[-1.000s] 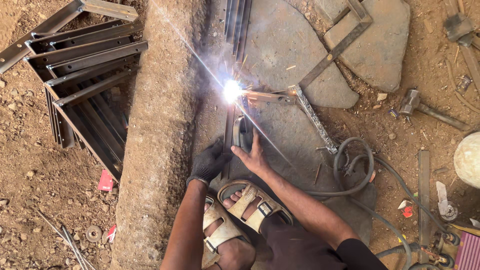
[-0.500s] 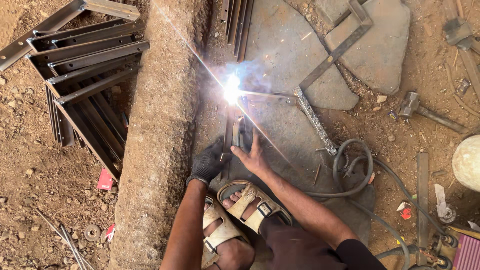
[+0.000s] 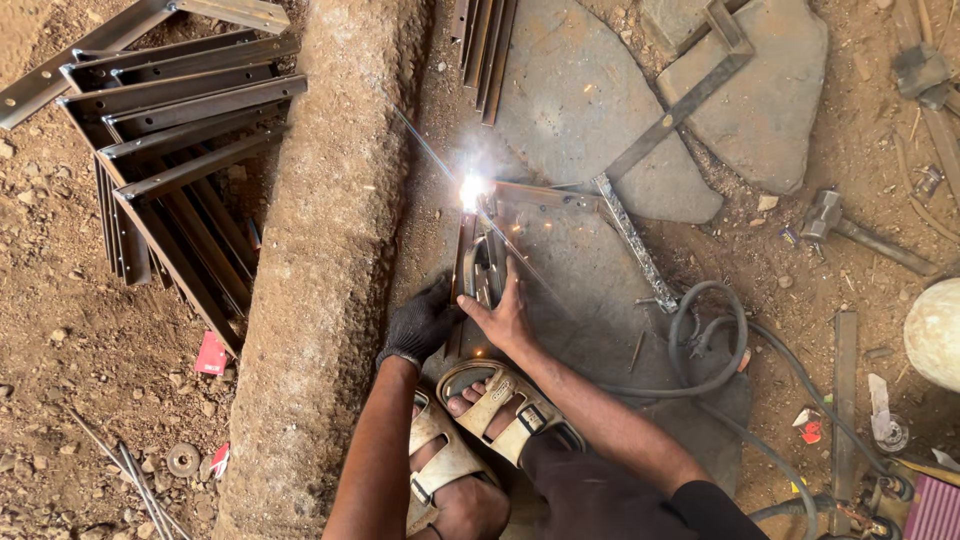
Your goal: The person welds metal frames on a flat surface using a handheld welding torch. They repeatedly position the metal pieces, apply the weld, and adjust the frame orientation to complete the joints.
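Since a second ago your hands have barely shifted. Your gloved left hand (image 3: 420, 325) curls on the lower end of the steel frame (image 3: 478, 262); your bare right hand (image 3: 505, 315) presses it flat, fingers spread. Its long axis runs up-frame to the weld arc (image 3: 470, 192). No containers show.

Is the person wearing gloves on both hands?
No, only the left hand wears a dark glove; the right hand is bare on the metal strips.

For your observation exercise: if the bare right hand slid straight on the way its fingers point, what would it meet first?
Probably the bright welding arc at the corner of the metal frame; the right hand already rests on the frame's upright bar.
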